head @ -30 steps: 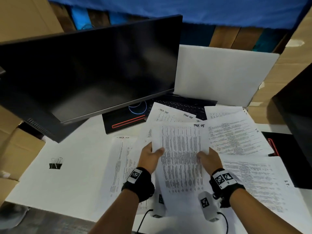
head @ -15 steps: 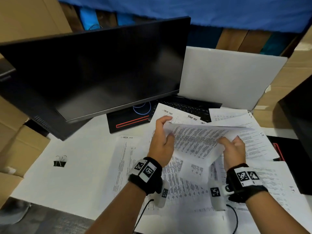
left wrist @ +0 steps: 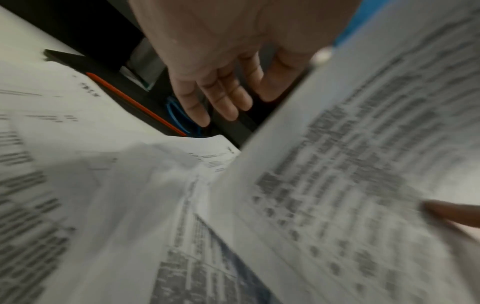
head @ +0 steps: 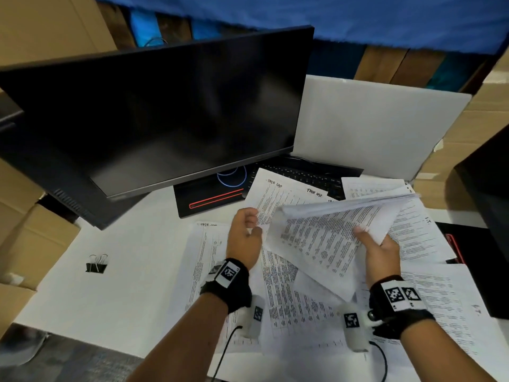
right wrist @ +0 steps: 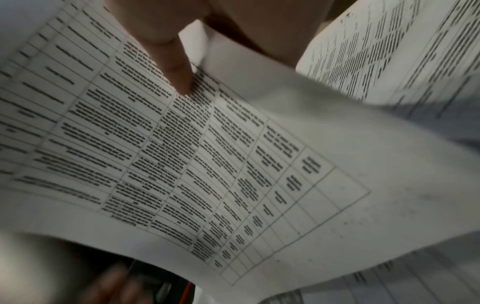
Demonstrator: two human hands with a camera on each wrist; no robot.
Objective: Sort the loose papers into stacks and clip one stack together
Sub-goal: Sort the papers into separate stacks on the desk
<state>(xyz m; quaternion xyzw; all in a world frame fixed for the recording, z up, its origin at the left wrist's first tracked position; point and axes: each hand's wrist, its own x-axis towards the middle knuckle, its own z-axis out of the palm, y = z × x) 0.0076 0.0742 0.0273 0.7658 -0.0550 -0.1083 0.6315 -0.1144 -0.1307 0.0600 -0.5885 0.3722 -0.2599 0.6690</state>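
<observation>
My right hand (head: 378,250) pinches a small bundle of printed sheets (head: 322,238), thumb on the top page, and holds it lifted and tilted above the desk. The right wrist view shows the thumb (right wrist: 179,78) pressing on the table print of the bundle (right wrist: 207,164). My left hand (head: 245,232) hovers just left of the bundle's edge, holding nothing; in the left wrist view its fingers (left wrist: 221,96) are straight beside the held bundle (left wrist: 350,185). More loose printed papers (head: 278,299) lie spread under both hands. A black binder clip (head: 96,267) lies alone at the desk's left.
A big dark monitor (head: 165,114) leans over the back left of the white desk (head: 124,257). A laptop with a white lid (head: 371,128) stands behind the papers. Cardboard boxes (head: 30,235) flank the left; a black object (head: 484,188) sits at the right edge.
The bundle was held by both hands facing me. My left hand has let go, and my right hand alone has lifted and tipped the bundle toward the right.
</observation>
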